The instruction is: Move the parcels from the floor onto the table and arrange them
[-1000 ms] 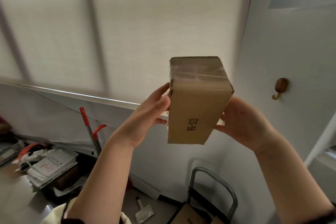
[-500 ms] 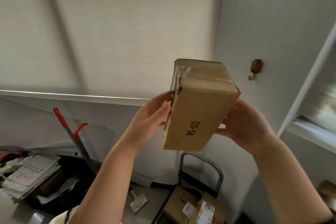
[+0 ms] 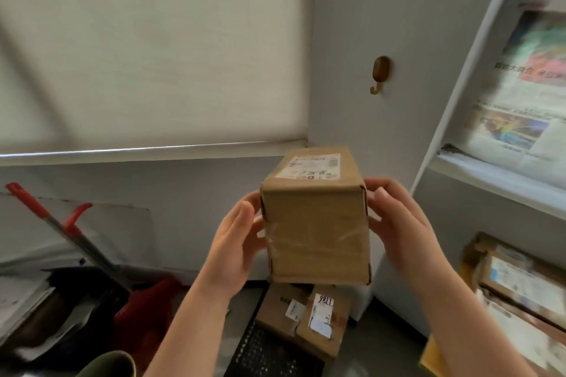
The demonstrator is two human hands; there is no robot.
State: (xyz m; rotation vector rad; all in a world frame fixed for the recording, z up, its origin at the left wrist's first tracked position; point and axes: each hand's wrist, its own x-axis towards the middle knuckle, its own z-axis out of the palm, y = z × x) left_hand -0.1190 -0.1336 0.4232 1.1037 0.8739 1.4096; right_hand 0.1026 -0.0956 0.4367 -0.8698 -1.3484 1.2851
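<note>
Counted one brown taped cardboard parcel [image 3: 315, 236] at centre and two brown labelled cardboard boxes at 6 o'clock: left box [image 3: 277, 307], right box [image 3: 324, 320]. Tallied two bare hands: left hand [image 3: 235, 242], right hand [image 3: 398, 232]. Noted one brown wooden wall hook [image 3: 380, 72] at 1 o'clock and two red tool handles at 9 o'clock: straight handle [image 3: 26, 199], curved handle [image 3: 80, 214]. Left uncounted the blurred shelf boxes [image 3: 520, 281] at 4 o'clock.

pale roller blind [image 3: 153, 55] drawn down on the left, bottom rail running level. small wooden wall hook [image 3: 380, 72] with a brass-coloured curl, fixed to the grey wall just right of the blind. white shelf [image 3: 490, 180] on the far right, carrying blurred folded newspapers [image 3: 526, 101]. low on the left, leaning against the wall: metal pole with red grips [image 3: 46, 217], near a red dustpan [image 3: 147, 306]. dark green rim [image 3: 107, 364] at the bottom edge, too cropped to identify.
</note>
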